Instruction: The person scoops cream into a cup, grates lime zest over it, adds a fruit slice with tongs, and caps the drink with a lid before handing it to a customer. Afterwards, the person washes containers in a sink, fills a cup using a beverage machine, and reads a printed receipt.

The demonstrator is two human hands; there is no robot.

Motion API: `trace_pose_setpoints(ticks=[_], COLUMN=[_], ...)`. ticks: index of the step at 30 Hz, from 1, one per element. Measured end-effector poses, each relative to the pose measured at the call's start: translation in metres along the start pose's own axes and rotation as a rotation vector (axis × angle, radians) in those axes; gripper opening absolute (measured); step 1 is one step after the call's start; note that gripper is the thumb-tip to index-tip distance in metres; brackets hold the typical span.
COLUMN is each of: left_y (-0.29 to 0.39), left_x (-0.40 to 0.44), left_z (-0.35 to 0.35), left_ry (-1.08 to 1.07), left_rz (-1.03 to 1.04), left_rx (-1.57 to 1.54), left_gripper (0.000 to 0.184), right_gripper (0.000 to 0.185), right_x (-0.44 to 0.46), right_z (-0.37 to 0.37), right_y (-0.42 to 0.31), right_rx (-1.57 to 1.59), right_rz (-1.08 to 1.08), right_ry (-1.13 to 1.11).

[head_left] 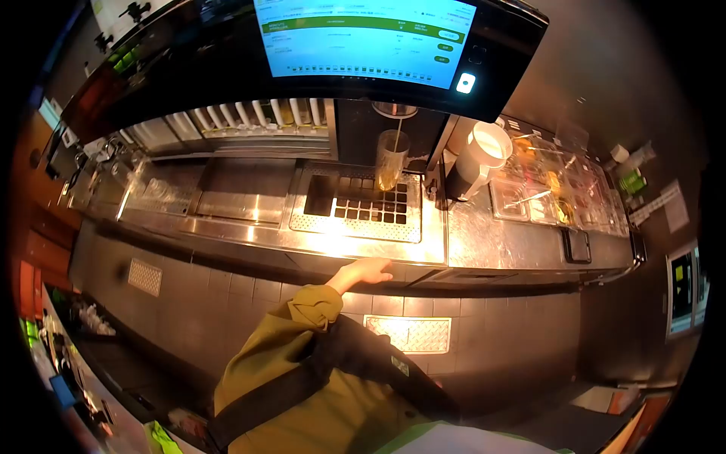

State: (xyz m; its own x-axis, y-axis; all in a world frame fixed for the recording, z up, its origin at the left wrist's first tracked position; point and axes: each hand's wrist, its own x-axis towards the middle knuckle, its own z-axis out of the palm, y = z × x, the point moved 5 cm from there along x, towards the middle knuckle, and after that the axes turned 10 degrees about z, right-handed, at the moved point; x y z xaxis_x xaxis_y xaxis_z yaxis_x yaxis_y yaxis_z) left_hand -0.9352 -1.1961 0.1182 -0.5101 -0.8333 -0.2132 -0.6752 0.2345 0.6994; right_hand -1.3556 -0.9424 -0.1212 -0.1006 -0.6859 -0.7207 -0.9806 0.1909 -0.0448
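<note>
My left hand [367,272], below an olive sleeve, hangs in front of the steel counter's front edge. Its fingers point right, loosely stretched, with nothing visible in them. Beyond it, a tall clear cup [391,160] stands under the dispenser spout [395,110], on the perforated drip tray [355,227]. Some yellowish contents show near the cup's bottom. To the cup's right is a white pitcher [482,155] with a handle. My right hand is out of the picture.
A lit screen [363,41] overhangs the counter. Clear containers of ingredients [556,181] fill the right side, with a dark device [576,246] in front. White dispensing handles [242,113] line the back left. A metal plate [408,335] lies in the floor.
</note>
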Motion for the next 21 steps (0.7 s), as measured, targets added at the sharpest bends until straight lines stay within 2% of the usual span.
trace_pose_setpoints(ticks=[1, 2, 3, 4, 6, 9, 12, 14, 21], left_y=[0.002, -0.004, -0.009, -0.015, -0.025, -0.039, -0.058, -0.062, -0.053], left_x=[-0.007, -0.014, -0.022, -0.031, -0.053, -0.084, -0.110, -0.117, -0.090], left_z=[0.000, 0.004, 0.005, 0.006, 0.003, -0.006, -0.003, -0.002, 0.004], left_ry=[0.016, 0.012, 0.012, 0.008, 0.034, 0.097, 0.112, 0.080, 0.071], left_rz=[-0.039, -0.097, -0.144, -0.191, -0.261, -0.342, -0.465, -0.542, -0.403], left_rx=[0.000, 0.020, 0.031, 0.042, 0.043, 0.038, 0.073, 0.070, 0.093], left_gripper=[0.047, 0.047, 0.047, 0.047, 0.047, 0.048, 0.050, 0.050, 0.047], right_gripper=[0.026, 0.026, 0.024, 0.022, 0.025, 0.029, 0.030, 0.029, 0.027], right_x=[0.007, 0.019, 0.028, 0.038, 0.046, 0.050, 0.039, 0.025, -0.011], right_z=[-0.014, -0.027, -0.030, -0.030, -0.055, -0.064, -0.061, -0.045, 0.003], right_y=[0.005, 0.014, 0.020, 0.029, 0.008, -0.055, -0.124, -0.152, -0.172], right_rx=[-0.137, 0.034, 0.800, 1.576, 1.531, 1.580, 1.290, 1.183, 1.027], right_rz=[-0.061, 0.008, 0.118, 0.273, 0.324, 0.351, 0.070, 0.027, 0.034], right_ry=[0.059, 0.020, -0.168, -0.258, -0.085, -0.147, -0.272, -0.355, -0.485])
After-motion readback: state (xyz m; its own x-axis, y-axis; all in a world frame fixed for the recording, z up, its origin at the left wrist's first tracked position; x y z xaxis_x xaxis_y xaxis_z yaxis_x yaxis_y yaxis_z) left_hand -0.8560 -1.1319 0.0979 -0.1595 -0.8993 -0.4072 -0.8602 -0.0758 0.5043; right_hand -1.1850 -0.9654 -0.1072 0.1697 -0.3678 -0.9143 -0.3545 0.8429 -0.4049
